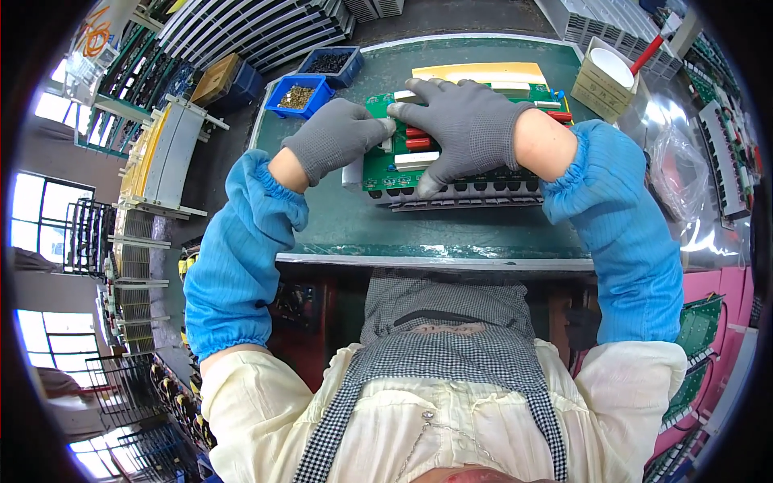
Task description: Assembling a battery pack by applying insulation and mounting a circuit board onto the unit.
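Note:
A green circuit board point(378, 179) with white blocks and red parts lies over a dark finned metal base point(467, 203) on the table. At the board's left side is my left hand point(334, 138), in a grey glove. Its fingers are bent and pressed together, their tips over a small white part; whatever they pinch is hidden. My right hand point(471, 133), gloved the same way, lies spread across the board's middle. Its fingertips reach the far white blocks and its thumb reaches the near edge. Much of the board is covered by this hand.
Beyond the board sits a yellow piece point(483, 74). A blue bin of brassy small parts point(320, 101) and another bin of dark parts point(354, 71) stand at the far left. At the far right stands a cardboard box point(594, 95) with a white roll. Clear plastic wrap point(675, 173) lies farther right.

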{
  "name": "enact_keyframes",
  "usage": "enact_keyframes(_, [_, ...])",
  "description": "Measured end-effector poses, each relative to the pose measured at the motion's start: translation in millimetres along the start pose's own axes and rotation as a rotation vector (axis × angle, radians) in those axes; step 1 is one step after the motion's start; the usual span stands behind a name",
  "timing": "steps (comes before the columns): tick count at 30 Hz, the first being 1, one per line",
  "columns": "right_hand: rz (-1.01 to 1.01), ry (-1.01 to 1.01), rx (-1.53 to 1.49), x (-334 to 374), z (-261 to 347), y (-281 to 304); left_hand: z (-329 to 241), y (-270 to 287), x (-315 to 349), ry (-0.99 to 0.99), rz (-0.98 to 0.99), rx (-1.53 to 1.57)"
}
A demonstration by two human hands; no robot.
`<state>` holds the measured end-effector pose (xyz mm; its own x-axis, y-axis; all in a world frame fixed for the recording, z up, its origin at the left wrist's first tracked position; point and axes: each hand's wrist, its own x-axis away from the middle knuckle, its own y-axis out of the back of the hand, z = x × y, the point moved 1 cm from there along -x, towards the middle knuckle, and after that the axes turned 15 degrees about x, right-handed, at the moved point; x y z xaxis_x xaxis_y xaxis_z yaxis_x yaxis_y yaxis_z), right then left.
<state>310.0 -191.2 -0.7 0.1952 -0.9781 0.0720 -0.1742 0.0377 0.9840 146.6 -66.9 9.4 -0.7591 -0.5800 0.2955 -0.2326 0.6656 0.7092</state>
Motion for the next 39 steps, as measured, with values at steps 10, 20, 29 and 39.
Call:
enact_keyframes(10, [-0.092,-0.01,-0.018,-0.5,-3.4,-6.6,-7.1,-11.0,-7.7,-0.121,0.024,-0.491])
enact_keyframes(20, [-0.04,0.047,-0.099,5.3,-8.9,-0.4,-14.6,-14.8,30.4,-0.603,-0.497,-0.628])
enact_keyframes(29, [0.022,0.069,-0.144,17.2,-32.4,-2.0,-14.4,-4.3,28.8,-0.499,-0.172,-0.463])
enact_keyframes(39, [-0.075,0.011,-0.157,14.5,-27.1,-18.4,-29.3,10.8,-1.7,-0.395,0.092,-0.577])
